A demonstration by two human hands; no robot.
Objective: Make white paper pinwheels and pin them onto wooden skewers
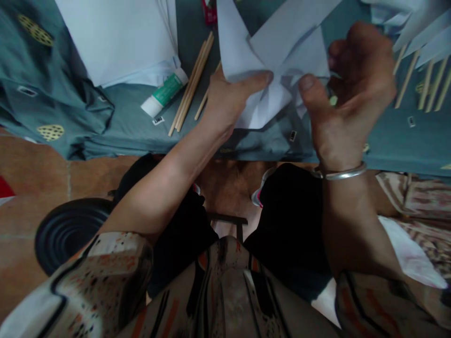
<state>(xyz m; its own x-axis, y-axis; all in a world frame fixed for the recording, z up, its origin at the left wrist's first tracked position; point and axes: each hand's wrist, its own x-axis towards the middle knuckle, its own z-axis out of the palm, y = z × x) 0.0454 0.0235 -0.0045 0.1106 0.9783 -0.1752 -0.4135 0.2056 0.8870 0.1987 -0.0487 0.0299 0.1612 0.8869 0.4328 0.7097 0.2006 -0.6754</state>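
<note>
A white paper pinwheel with folded blades is held up above the table's near edge. My left hand grips it from the left, thumb pressed on the paper near the centre and the other fingers hidden underneath. At the pinwheel's right side is my right hand, palm turned inward. Its fingers are loosely curled and its thumb stands apart from them, close to a blade. Whether that thumb touches the paper I cannot tell.
A green and white glue stick lies beside several thin wooden sticks and a stack of white paper. Finished-looking paper pieces on sticks lie at the right. A green patterned cloth covers the table. Behind the pinwheel is a red object.
</note>
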